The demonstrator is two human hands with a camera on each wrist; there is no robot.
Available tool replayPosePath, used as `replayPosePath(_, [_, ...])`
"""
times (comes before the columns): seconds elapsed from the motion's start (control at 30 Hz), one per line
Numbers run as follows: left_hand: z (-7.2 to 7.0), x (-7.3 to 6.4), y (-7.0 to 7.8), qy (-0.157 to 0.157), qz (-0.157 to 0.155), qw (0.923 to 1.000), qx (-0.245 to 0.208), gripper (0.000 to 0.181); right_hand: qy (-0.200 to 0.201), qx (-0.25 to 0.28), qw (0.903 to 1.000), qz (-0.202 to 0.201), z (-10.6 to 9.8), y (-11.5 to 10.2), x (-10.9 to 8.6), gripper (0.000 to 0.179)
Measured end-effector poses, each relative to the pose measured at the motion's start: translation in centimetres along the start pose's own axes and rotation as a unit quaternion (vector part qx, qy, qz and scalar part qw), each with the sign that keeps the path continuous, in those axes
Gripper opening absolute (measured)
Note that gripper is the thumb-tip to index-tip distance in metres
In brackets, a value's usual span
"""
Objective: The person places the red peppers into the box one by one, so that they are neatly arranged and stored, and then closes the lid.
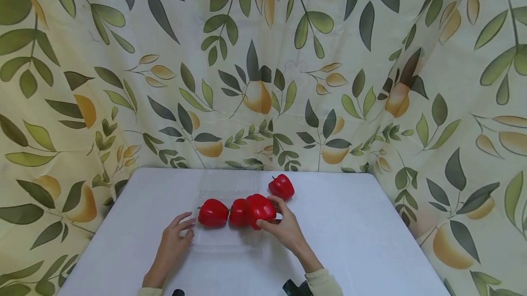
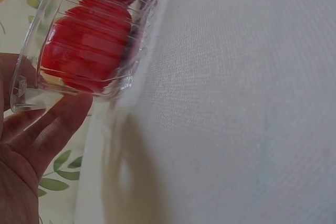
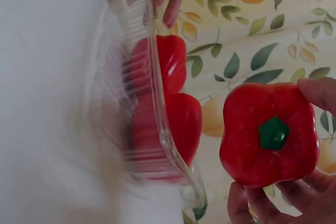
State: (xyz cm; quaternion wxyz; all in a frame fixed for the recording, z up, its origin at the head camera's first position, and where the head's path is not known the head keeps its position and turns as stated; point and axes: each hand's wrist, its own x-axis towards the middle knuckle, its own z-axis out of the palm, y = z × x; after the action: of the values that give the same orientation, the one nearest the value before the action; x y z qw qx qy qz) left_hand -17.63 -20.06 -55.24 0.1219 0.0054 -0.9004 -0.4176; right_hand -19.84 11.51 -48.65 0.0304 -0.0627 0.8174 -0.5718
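A red bell pepper (image 1: 260, 212) is in my right hand (image 1: 287, 228), pinched between thumb and fingers above the right part of a clear plastic container (image 1: 226, 240). Its green stem shows in the right wrist view. Two more red bell peppers lie in the container, one at the left end (image 1: 212, 213) and one in the middle (image 1: 238, 213), partly hidden behind the held one. My left hand (image 1: 174, 237) holds the container's left end, its fingertips at the end wall (image 2: 63, 88). A further red bell pepper (image 1: 282, 186) sits on the table behind my right hand.
The container's transparent lid (image 1: 230, 181) lies folded back toward the rear of the white table (image 1: 350, 232). A leaf-and-fruit patterned curtain (image 1: 263, 81) hangs behind the table and around its sides.
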Motion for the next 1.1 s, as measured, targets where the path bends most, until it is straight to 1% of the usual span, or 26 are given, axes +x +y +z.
replayPosePath(0.1, [0.1, 0.2, -0.1, 0.001, 0.003, 1.0000, -0.005, 0.029, -0.013, 0.006, 0.9999, -0.004, 0.4, 0.1, 0.2, 0.084])
replayPosePath(0.23, [0.2, 0.2, -0.2, 0.010, 0.022, 0.9997, -0.005, 0.028, -0.033, 0.015, 0.9993, -0.012, 0.9, 0.1, 0.4, 0.081])
replayPosePath(0.37, [0.5, 0.2, -0.5, 0.021, 0.032, 0.9992, -0.007, 0.028, -0.045, 0.016, 0.9987, -0.019, 1.2, 0.0, 0.6, 0.080])
replayPosePath(0.47, [0.6, 0.1, -0.5, 0.022, 0.028, 0.9993, -0.010, 0.027, -0.052, 0.010, 0.9983, -0.023, 1.5, 0.0, 0.6, 0.081])
replayPosePath(0.6, [0.6, 0.0, -0.4, 0.011, 0.006, 0.9999, -0.004, 0.027, -0.066, -0.002, 0.9976, -0.020, 2.0, 0.3, 0.4, 0.080])
replayPosePath(0.7, [0.6, 0.0, -0.4, 0.002, -0.005, 1.0000, -0.004, 0.028, -0.073, -0.001, 0.9971, -0.022, 2.4, 0.4, 0.3, 0.078])
replayPosePath(0.93, [0.5, 0.0, -0.3, 0.001, -0.011, 0.9999, -0.004, 0.028, -0.085, 0.004, 0.9961, -0.020, 3.2, 0.2, 0.2, 0.077])
replayPosePath(1.1, [0.3, -0.1, -0.2, 0.007, -0.003, 1.0000, -0.003, 0.028, -0.091, 0.004, 0.9956, -0.021, 3.8, -0.1, 0.1, 0.078])
